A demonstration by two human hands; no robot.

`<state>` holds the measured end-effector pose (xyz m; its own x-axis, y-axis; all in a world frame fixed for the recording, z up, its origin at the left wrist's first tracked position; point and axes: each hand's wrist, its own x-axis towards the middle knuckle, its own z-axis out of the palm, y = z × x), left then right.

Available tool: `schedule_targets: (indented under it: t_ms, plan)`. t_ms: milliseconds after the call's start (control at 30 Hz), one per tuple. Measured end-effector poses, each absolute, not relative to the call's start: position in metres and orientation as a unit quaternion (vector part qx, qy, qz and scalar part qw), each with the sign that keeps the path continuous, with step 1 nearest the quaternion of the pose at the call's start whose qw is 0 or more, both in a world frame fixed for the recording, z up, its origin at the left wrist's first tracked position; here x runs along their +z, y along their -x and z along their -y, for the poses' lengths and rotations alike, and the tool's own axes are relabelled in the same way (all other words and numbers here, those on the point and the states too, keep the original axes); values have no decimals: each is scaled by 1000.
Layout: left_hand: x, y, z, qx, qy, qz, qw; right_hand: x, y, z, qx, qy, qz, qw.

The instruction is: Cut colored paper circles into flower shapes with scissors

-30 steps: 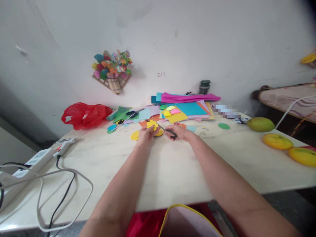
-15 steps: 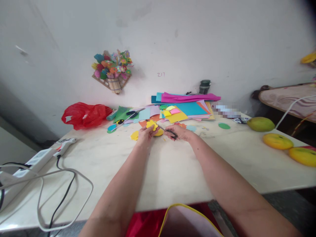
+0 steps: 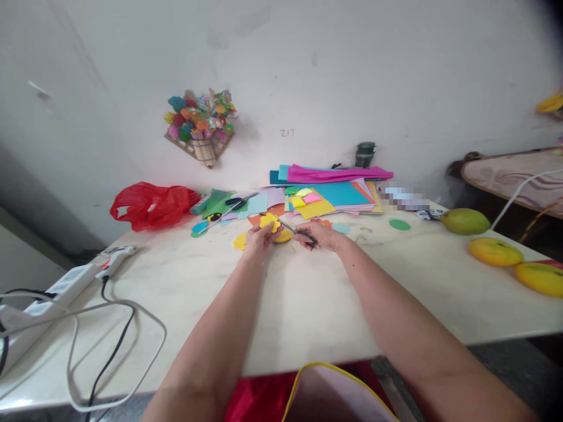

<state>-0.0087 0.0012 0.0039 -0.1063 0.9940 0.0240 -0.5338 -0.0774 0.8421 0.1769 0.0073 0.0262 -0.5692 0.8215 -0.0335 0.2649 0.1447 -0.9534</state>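
Note:
Between the fingertips of my left hand [image 3: 259,239] is a yellow paper flower [image 3: 268,222] with a wavy, scalloped edge. My right hand [image 3: 321,235] is closed around the dark handles of a pair of scissors [image 3: 290,228], whose blades point left and lie against the flower's right edge. Yellow paper pieces [image 3: 240,241] lie on the table beside my left hand, and another yellow round [image 3: 284,235] shows partly behind its fingers. Small yellow scraps lie below the scissors.
Coloured sheets [image 3: 347,196] and a second pair of scissors [image 3: 237,202] lie behind my hands. A red plastic bag [image 3: 152,205] sits at the back left, a power strip [image 3: 65,290] with cables at the left. Mangoes [image 3: 465,221] rest along the right side of the table [image 3: 308,316].
The yellow flower has turned slightly in my left hand, and the scissor blades have shifted a little at its edge. Everything else stays where it was.

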Motion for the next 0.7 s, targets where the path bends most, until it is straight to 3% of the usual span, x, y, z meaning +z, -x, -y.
schedule_targets:
  t_ms: [333,700]
  plan:
    - [5,7,-1,662,-311,-351,585,22,-182,-12,512,356,724,296]
    - [4,4,2,627,-347,-346,606,17,-169,-16,545,356,622,436]
